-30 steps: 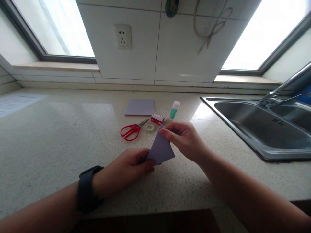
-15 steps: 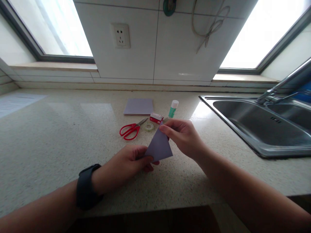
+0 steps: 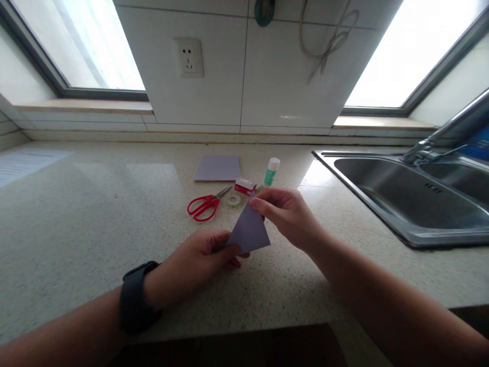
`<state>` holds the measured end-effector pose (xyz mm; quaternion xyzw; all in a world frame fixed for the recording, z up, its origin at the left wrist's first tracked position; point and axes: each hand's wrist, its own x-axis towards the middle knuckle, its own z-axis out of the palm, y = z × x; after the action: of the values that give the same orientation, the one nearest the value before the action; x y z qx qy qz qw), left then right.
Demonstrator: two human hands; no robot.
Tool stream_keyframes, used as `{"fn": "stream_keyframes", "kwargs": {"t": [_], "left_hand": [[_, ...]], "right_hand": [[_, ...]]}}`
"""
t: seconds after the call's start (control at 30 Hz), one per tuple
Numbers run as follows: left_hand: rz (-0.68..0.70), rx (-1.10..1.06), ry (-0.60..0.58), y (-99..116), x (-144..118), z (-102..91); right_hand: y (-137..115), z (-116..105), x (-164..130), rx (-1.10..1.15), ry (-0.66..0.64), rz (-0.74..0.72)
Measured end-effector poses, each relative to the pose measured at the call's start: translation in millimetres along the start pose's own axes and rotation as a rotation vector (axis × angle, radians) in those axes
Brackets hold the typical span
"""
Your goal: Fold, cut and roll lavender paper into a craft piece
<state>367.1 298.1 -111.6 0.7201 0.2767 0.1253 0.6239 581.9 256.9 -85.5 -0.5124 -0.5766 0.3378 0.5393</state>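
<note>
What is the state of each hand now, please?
Left hand: closed, holding the purple paper at its lower left.
Right hand: closed, pinching the purple paper at its top.

No legible text — anywhere.

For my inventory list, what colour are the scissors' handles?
Red; the handles show best in the head view.

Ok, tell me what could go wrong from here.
The purple paper is held only near its edges by the left hand and the right hand, so an uneven pull might crease it or slip it from the grip.

The right hand is also close to the red-and-white box and the glue stick; a careless sweep could knock either one.
</note>
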Motion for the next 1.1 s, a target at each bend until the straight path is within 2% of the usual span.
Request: {"fn": "stream_keyframes", "kwargs": {"t": [0.2,0.3,0.53,0.67,0.73,0.83,0.93,1.0,1.1], "left_hand": [[0.032,-0.225,0.146,1.5,0.6,1.6],[0.043,-0.287,0.180,2.4,0.6,1.6],[0.027,-0.310,0.157,-0.7,1.9,1.6],[0.048,-0.234,0.117,1.5,0.5,-1.1],[0.062,-0.291,0.113,2.7,0.1,-2.3],[0.117,-0.494,0.201,1.2,1.1,-2.8],[0.123,-0.527,0.342,-2.7,2.7,-3.2],[0.115,-0.500,0.408,-4.2,2.9,-3.6],[0.132,-0.539,0.461,-3.1,2.2,-4.2]], "right_hand": [[0.2,-1.1,1.6,0.015,-0.168,0.116],[2.3,-0.7,1.1,-0.036,-0.185,0.116],[6.0,1.1,0.8,-0.122,-0.114,0.100],[5.0,1.0,0.3,-0.143,-0.130,0.081],[3.3,0.7,-0.8,-0.152,-0.181,0.075],[0.5,0.4,-3.3,-0.223,-0.320,0.069],[-1.0,0.2,-4.8,-0.311,-0.429,0.062],[-1.2,0.0,-4.6,-0.302,-0.444,0.060],[-0.3,-0.6,-2.9,-0.237,-0.391,0.084]]}}
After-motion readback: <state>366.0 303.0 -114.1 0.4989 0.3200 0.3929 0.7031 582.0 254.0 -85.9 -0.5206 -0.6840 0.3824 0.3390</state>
